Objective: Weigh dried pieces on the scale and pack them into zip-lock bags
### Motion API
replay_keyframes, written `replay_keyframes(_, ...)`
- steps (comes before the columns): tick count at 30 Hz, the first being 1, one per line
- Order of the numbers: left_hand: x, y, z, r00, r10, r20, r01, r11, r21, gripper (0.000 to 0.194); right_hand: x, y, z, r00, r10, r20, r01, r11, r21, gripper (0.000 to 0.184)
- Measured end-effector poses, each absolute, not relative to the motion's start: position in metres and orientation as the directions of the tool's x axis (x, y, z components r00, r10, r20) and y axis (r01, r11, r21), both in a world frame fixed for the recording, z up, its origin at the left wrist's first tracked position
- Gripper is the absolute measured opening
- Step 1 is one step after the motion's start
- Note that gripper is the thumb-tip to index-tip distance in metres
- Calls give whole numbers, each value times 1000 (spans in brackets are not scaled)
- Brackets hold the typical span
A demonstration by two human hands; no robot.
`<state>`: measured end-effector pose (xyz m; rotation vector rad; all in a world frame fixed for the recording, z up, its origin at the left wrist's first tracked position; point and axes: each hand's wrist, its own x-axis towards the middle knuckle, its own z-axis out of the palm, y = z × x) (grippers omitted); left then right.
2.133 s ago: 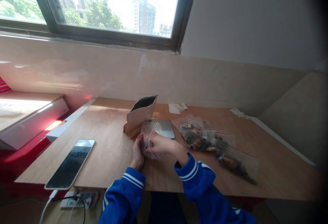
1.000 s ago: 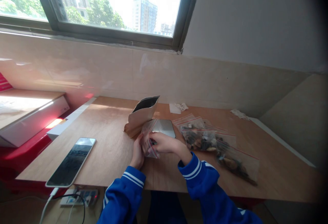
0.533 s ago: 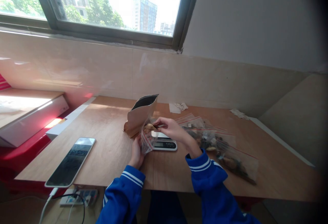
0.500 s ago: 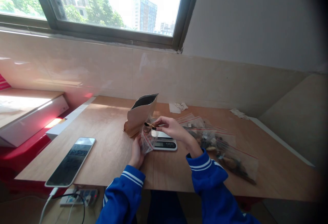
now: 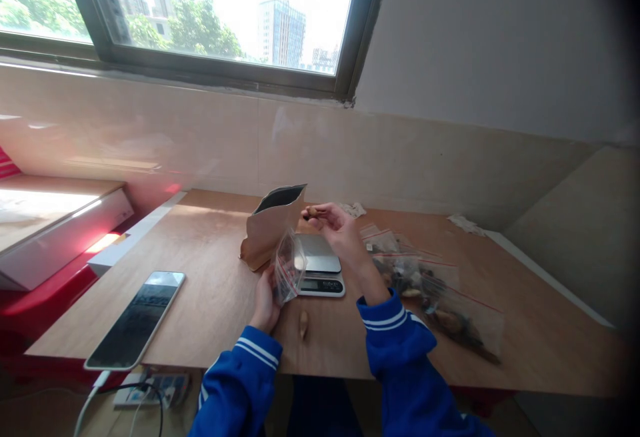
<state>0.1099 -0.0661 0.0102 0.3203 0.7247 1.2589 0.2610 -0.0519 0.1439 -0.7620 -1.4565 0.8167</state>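
My left hand (image 5: pixel 267 300) is closed around the side of a clear zip-lock bag (image 5: pixel 289 267) with a red seal line, its mouth spread wide. Raised above the scale, my right hand (image 5: pixel 336 227) pinches a few small brown dried pieces (image 5: pixel 313 213); their exact kind is too small to tell. Behind the clear bag stands an open brown paper pouch (image 5: pixel 273 227) with a dark lining. A white digital kitchen scale (image 5: pixel 320 263) with a metal plate sits just right of the bag. One tan dried piece (image 5: pixel 303 324) lies on the table in front of the bag.
Several filled zip-lock bags (image 5: pixel 450 310) lie overlapped at the right of the wooden table (image 5: pixel 210 243). At the left edge lies a phone (image 5: pixel 137 320) on a charging cable (image 5: pixel 95 387). Crumpled tissues (image 5: pixel 466 223) rest near the wall.
My right hand has risen away from the bag's mouth with the brown pieces. A tan piece now lies on the table below the bag. My left hand keeps its hold.
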Motion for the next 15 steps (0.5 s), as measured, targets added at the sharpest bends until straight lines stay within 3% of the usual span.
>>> replay_keyframes(3,109,-66,10,123,937,-326,-750,303,587,37,248,-42,172,41,730,682,-27,683,-730,25)
replay_keyframes(7,108,-66,11,131,939,-317,-749,303,589,36,234,-16,193,-3,607,795,198,780,-594,18)
replay_keyframes(11,108,-66,10,127,941,-313,-749,298,592,35,228,7,184,-148,620,770,463,732,-500,13)
replay_keyframes(15,108,-65,8,121,942,-314,-750,294,592,34,228,12,167,-237,659,714,610,673,-418,15)
